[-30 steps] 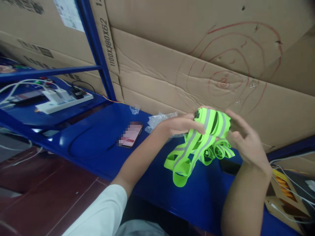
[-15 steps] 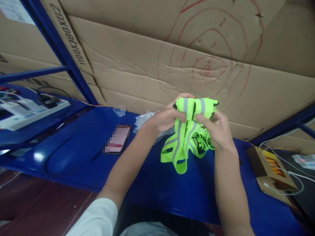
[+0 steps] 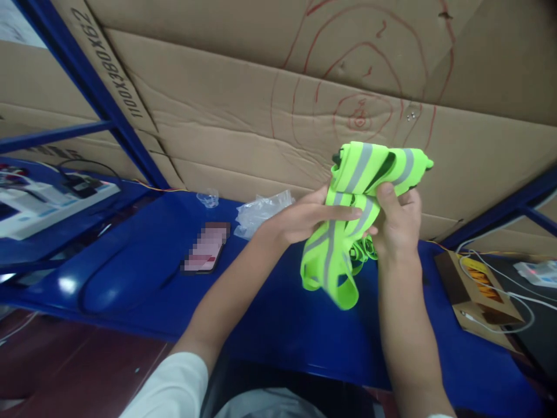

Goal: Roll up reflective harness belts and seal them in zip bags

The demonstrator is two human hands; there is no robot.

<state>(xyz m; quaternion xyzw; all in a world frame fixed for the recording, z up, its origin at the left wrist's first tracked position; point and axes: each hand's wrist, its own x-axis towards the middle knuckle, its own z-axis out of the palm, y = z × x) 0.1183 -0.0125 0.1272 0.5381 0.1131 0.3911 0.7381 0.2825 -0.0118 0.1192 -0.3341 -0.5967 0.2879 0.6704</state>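
Observation:
A neon-yellow reflective strap (image 3: 357, 168) with grey stripes is gathered into a folded bundle above the table, its loose loops hanging below. My right hand (image 3: 398, 220) grips the bundle's right part, thumb pressed on the front. Below the fold, my left hand (image 3: 308, 215) has its fingers closed on the hanging bands, the index finger stretched across them. Dark bits show at both ends of the bundle. Behind my right wrist, more neon webbing (image 3: 363, 249) lies on the blue table, partly hidden.
A clear plastic bag (image 3: 261, 212) and a phone (image 3: 206, 248) lie left of my hands. Further left is a power strip (image 3: 56, 203). An open cardboard box (image 3: 478, 296) with cables stands at right. A cardboard wall (image 3: 217, 104) with red rings rises behind.
The strap bundle has moved up and right and tilted. My left hand has shifted from the bundle's left end down to the hanging bands; my right hand keeps its hold.

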